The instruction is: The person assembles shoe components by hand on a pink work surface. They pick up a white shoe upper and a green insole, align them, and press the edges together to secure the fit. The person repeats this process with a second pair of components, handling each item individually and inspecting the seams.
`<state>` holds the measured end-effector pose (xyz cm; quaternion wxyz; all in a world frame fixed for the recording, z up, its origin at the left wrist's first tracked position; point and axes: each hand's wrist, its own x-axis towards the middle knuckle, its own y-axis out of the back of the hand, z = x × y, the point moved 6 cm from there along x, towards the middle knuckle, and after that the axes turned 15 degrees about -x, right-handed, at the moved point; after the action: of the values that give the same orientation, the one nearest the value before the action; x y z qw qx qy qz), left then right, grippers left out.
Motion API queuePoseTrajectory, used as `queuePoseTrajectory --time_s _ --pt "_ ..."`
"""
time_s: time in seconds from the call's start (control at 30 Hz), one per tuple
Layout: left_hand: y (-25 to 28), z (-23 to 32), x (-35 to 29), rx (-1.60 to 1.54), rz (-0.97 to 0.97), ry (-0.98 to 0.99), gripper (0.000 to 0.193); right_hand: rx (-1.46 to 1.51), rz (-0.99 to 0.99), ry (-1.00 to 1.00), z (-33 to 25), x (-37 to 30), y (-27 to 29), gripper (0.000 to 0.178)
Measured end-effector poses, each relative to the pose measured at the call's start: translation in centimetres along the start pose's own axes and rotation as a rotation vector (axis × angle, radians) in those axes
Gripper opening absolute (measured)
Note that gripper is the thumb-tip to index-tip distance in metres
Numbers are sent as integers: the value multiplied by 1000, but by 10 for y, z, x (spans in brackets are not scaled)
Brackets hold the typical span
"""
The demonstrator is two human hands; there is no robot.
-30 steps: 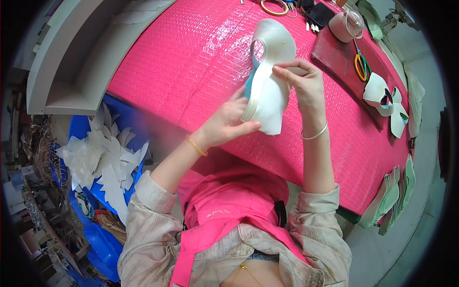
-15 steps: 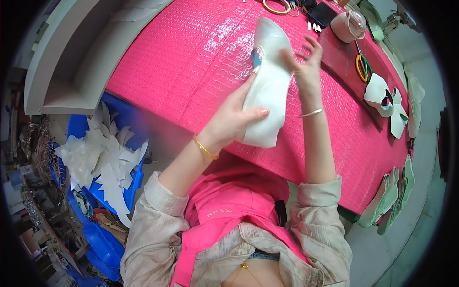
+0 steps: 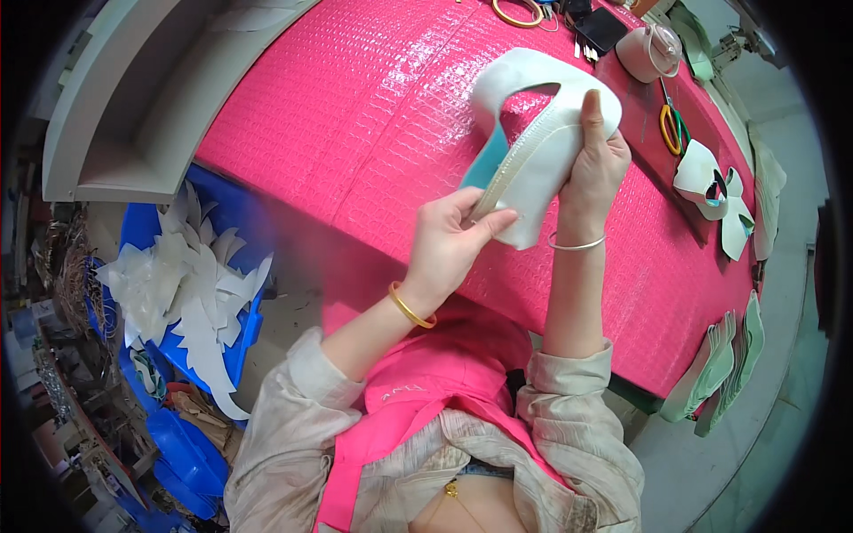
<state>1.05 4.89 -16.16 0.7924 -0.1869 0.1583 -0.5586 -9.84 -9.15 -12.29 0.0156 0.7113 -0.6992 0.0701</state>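
Observation:
A white shoe upper (image 3: 544, 173) with a pale blue lining is held up over the pink-covered table (image 3: 355, 133). A stitched seam runs along its edge, and its curved opening shows the pink cover through it. Near its lower corner, my left hand (image 3: 449, 242) pinches the edge between thumb and fingers. On its right side, my right hand (image 3: 593, 173) grips the far rounded end, thumb on the white outer face and the other fingers mostly hidden behind. Both hands are closed on this one piece.
Scissors (image 3: 672, 130) with yellow and green handles lie on a dark red board (image 3: 644, 155). Further uppers (image 3: 702, 175) lie at right, above stacked pale green pieces (image 3: 745, 355). A lidded pot (image 3: 641, 55) stands far right. White scraps (image 3: 182, 284) fill a blue bin (image 3: 140, 229) at left.
The upper has been turned and opened out, showing its blue lining. My right hand, apart from it and blurred before, now grips it. My left hand has shifted to its lower edge.

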Motion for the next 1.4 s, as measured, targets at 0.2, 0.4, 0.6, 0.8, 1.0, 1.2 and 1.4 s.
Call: queuePoseTrajectory --time_s 0.2,0.4,0.6,0.8,1.0,1.2,1.4 --pt "-10 10 6 -253 -88 65 26 -89 18 47 -15 -3 -2 35" --pt "-8 37 52 -428 262 -128 34 -400 -618 -9 -7 -32 -8 34" --pt "-25 33 58 -673 69 28 38 -436 -630 175 -20 -72 -2 17" --pt "-25 55 53 -503 142 -186 39 -21 -537 -87 -10 -69 -5 23" --pt "-19 60 52 -435 249 -204 38 -335 -451 144 -25 -85 -14 21" --pt "-19 83 43 -135 184 -533 35 32 -411 66 -38 -85 -23 22" --pt "-41 85 19 401 -46 -868 27 207 -226 2 -31 -69 1 35"
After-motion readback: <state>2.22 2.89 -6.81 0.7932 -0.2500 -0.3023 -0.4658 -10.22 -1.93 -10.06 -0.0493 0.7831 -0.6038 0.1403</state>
